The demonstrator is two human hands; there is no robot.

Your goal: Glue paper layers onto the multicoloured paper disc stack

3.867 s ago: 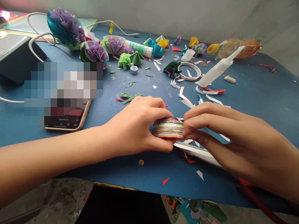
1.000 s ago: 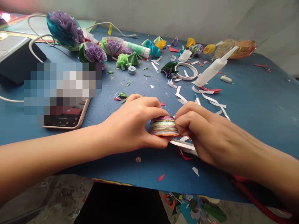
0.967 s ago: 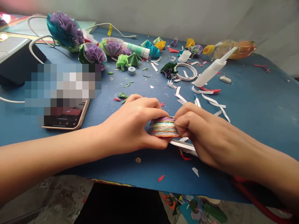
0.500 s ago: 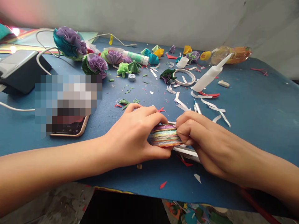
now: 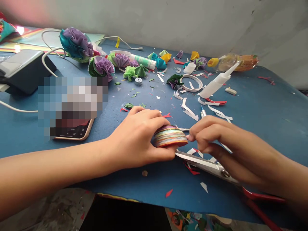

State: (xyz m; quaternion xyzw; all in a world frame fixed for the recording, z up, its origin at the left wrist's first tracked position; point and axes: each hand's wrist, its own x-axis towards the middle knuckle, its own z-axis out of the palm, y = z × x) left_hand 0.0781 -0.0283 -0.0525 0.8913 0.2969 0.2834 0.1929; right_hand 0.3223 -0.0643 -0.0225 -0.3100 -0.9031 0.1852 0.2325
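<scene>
My left hand (image 5: 144, 138) is wrapped around a thick stack of multicoloured paper (image 5: 170, 136), its layered edge facing me and rounded in outline. At the stack's right side, my right hand (image 5: 211, 136) has its fingers curled together, their tips just off the paper edge. Anything pinched in them is too small or hidden to make out. Below both hands lies a pair of scissors (image 5: 209, 166) with red handles; its blades run toward the stack, and the right forearm passes over part of it.
White paper strips, a glue bottle (image 5: 215, 85), a tape ring (image 5: 191, 83) and a pen (image 5: 203, 111) lie beyond my right hand. Ruffled paper balls (image 5: 77, 45), a glue stick (image 5: 143, 62) and a phone (image 5: 74, 133) are farther left. A plastic bottle (image 5: 228, 62) lies near the wall.
My right hand has drawn back to the right, off the stack's edge, uncovering more of the scissors. The left hand keeps its grip. The view has shifted slightly.
</scene>
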